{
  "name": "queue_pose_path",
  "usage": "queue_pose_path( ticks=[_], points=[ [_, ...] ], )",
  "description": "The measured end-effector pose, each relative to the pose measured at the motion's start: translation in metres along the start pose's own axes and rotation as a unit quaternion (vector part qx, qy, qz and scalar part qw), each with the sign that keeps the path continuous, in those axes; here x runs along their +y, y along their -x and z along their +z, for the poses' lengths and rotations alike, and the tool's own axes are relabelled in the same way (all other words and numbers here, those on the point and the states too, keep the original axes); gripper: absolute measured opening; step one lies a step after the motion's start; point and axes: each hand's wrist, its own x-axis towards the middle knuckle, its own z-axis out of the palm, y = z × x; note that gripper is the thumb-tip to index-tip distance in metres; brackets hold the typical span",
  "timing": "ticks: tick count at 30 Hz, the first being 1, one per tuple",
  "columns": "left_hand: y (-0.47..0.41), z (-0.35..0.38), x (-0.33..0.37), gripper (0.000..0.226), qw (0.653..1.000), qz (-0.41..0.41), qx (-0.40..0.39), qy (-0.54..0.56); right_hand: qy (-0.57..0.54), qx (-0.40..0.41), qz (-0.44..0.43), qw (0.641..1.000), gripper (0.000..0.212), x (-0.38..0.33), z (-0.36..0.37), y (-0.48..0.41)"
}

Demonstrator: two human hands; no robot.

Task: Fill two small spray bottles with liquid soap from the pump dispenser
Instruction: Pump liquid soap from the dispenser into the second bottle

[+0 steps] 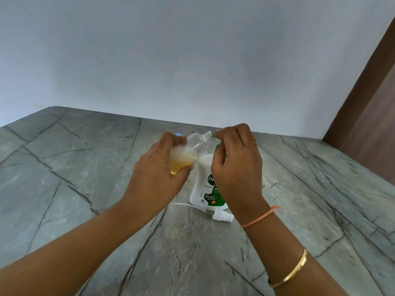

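Observation:
My left hand [158,174] grips a small clear spray bottle [193,148] with its cap off, tilted with the neck toward the upper right. Yellow soap sits in the bottle's lower end. My right hand [235,167] rests with curled fingers on the green pump head [213,136] of the white soap dispenser [205,184], whose nozzle meets the bottle's open neck. The dispenser stands on the grey marble counter [85,167]. A white spray cap with its dip tube [220,215] lies on the counter in front of the dispenser. A second spray bottle is not visible.
A pale wall rises behind the counter. A brown door or panel [367,129] stands at the right. A small blue object [177,134] shows just behind my left hand's fingers.

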Motion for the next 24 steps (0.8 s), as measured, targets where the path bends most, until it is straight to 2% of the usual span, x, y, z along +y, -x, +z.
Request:
queue_pose_path(
  ticks=[8, 16, 24],
  points=[
    [-0.001, 0.002, -0.002, 0.048, 1.0, -0.002, 0.003, -0.004, -0.014, -0.029, -0.009, 0.999, 0.018, 0.003, -0.008, -0.009],
    [0.0, 0.0, -0.001, 0.048, 1.0, 0.003, 0.007, 0.006, -0.011, 0.036, -0.004, 0.999, 0.02, 0.001, 0.005, 0.003],
    [0.0, 0.001, -0.002, 0.047, 1.0, 0.011, 0.01, -0.005, -0.013, -0.008, 0.003, 1.0, 0.018, -0.001, -0.005, -0.004]
  ],
)
